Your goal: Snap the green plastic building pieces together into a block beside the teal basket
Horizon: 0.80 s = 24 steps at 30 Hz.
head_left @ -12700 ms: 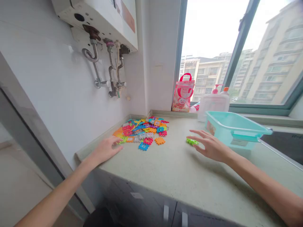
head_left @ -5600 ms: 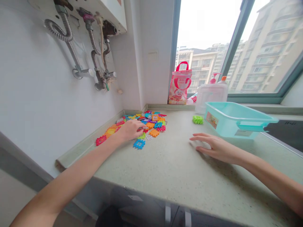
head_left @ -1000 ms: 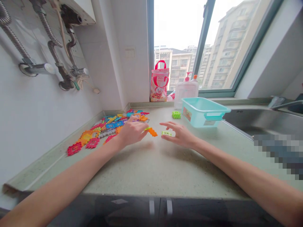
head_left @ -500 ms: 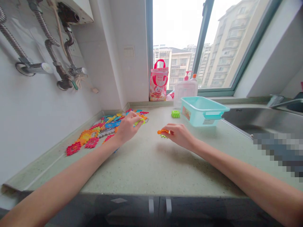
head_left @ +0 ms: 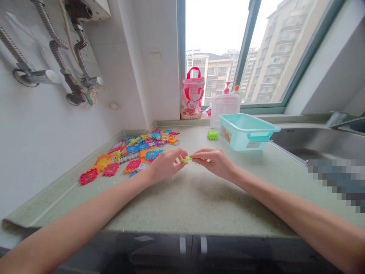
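A left hand (head_left: 168,163) and right hand (head_left: 215,161) meet, pinching a thin lime-green plastic piece (head_left: 186,160); beyond stands an illegibly printed, red-handled pink plastic bag (head_left: 191,106).

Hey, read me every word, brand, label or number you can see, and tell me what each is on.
None is legible.
Pink bag: printing too small and blurred.
Picture sticker on the turquoise basin: any wording too small.
Pale label on the basin: too blurred.
Sink: tiny dark mark, unreadable.
Colored pieces: no lettering visible.
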Each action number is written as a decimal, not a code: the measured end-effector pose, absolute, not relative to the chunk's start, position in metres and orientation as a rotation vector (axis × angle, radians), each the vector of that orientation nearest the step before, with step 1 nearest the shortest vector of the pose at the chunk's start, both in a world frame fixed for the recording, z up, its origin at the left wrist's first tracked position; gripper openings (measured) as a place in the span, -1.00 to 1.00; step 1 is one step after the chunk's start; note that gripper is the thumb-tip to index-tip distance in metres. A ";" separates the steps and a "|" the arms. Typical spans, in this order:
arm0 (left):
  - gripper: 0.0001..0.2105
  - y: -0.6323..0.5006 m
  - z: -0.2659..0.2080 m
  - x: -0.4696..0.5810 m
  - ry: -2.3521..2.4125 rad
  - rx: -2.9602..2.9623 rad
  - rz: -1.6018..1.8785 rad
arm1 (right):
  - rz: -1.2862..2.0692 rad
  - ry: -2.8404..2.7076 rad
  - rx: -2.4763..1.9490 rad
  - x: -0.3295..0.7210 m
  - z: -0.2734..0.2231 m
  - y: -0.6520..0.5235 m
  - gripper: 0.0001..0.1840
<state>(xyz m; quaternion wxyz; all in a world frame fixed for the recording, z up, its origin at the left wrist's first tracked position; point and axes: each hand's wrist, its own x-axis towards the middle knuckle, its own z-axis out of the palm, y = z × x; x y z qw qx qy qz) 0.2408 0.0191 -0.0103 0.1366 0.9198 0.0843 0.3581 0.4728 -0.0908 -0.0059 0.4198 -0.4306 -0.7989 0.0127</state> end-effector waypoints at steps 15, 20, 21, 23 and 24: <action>-0.65 0.022 -0.009 0.239 0.371 2.914 0.737 | -0.154 -2.238 -1.314 0.528 -0.008 -0.073 -0.74; -0.63 0.023 -0.009 0.239 0.387 2.925 0.724 | -0.115 -2.101 -1.523 0.517 -0.009 -0.075 -0.42; -0.63 0.023 -0.010 0.239 0.393 2.922 0.724 | -0.099 -2.093 -1.563 0.514 -0.011 -0.075 -0.39; -0.64 0.024 -0.011 0.240 0.403 2.913 0.724 | -0.079 -2.089 -1.617 0.509 -0.015 -0.073 -0.43; -0.64 0.025 -0.011 0.241 0.404 2.909 0.725 | -0.074 -2.079 -1.632 0.506 -0.017 -0.072 -0.48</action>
